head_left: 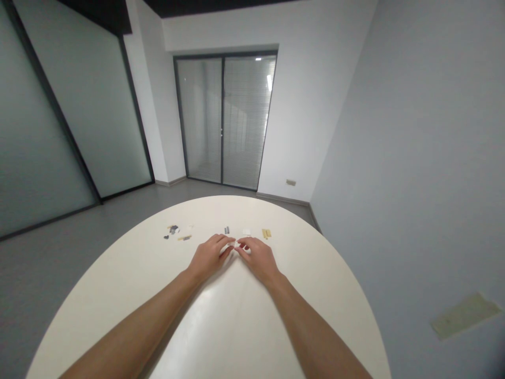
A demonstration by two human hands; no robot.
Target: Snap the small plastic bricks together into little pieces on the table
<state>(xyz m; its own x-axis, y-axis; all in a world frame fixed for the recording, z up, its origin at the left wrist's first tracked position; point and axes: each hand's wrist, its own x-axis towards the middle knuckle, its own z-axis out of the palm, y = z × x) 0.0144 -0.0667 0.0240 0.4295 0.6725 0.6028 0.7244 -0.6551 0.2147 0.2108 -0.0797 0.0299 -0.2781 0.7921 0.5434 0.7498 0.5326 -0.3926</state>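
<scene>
Together, left hand (208, 256) and right hand (259, 259) pinch a small white piece (238, 243).

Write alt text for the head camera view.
A person's left hand and right hand meet fingertip to fingertip on a round white table. Small grey, white and tan pieces lie scattered just beyond them. Glass doors stand behind.

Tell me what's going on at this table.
A person has both bare arms stretched out on a round white table. The left hand and right hand meet at the fingertips around a small pale piece, too small to tell how it is gripped. Just beyond the hands lie a grey piece, a white piece and a tan piece. A cluster of small bits lies to the left.
</scene>
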